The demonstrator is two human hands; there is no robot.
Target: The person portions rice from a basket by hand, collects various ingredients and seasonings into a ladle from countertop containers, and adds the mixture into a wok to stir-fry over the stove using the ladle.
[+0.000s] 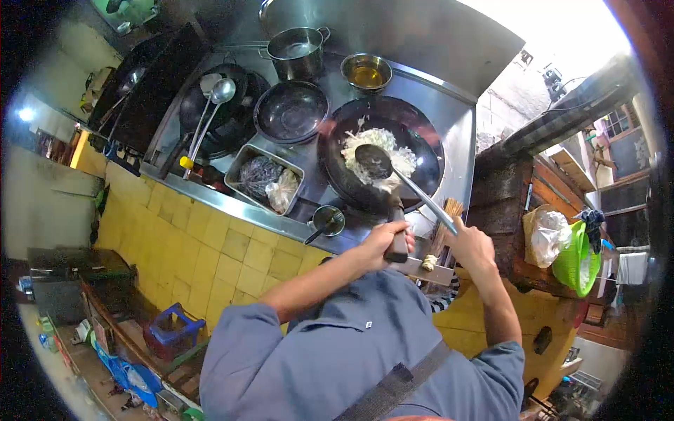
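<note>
My left hand [390, 237] is wrapped round the dark handle of a large black wok [430, 151] on the stove. In my right hand [472, 247] is the long metal handle of a ladle [373, 161]. The ladle's bowl rests in the pale, shredded-looking food [354, 144] inside the wok; what the food is exactly I cannot tell. A bundle of thin sticks, likely a wok brush [449, 214], lies beside the wok, partly hidden by my right hand and the ladle handle.
Behind the wok stands a bowl of yellow liquid [366, 76]. To its left are a pot [295, 50], an empty dark pan [291, 112], and a rectangular tray [300, 179] with bags. A small cup [337, 223] sits near the front edge. A green basket [581, 261] is at right.
</note>
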